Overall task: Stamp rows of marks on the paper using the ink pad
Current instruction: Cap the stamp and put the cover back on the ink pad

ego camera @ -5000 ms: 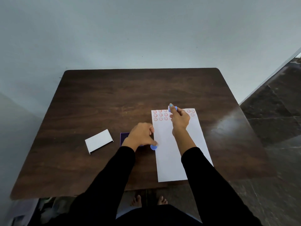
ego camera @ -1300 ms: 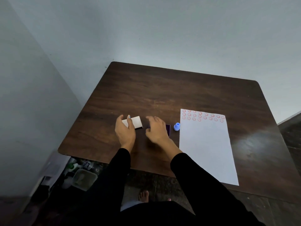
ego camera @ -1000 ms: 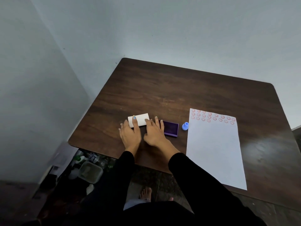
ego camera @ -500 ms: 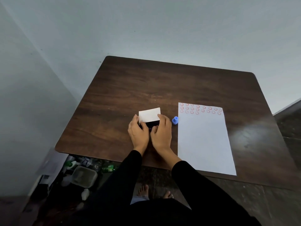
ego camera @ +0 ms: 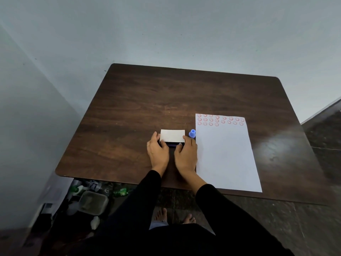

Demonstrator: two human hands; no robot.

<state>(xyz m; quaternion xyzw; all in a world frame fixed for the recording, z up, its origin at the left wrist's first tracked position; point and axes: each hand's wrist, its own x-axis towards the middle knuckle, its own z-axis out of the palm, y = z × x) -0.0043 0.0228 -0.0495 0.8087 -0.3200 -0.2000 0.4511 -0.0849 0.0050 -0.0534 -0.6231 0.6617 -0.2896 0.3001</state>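
Note:
A white sheet of paper point(ego camera: 227, 157) lies on the right of the dark wooden table point(ego camera: 166, 100), with rows of red smiley marks along its top edge. The small blue stamp point(ego camera: 192, 133) stands upright just left of the paper. The white lid point(ego camera: 172, 136) sits over the purple ink pad point(ego camera: 173, 144), of which only a dark strip shows at the near edge. My left hand point(ego camera: 157, 152) grips the lid's left end and my right hand point(ego camera: 185, 154) its right end, both pressing on it.
Pale walls meet in a corner at the left behind the table. Under the table's left front edge lie bottles and a plastic container point(ego camera: 93, 201) on the floor. My bare feet point(ego camera: 173, 216) show below the table's near edge.
Both hands left the stamps standing and brought the white lid from the left over the purple ink pad. The lid now covers it, and the view has swung slightly.

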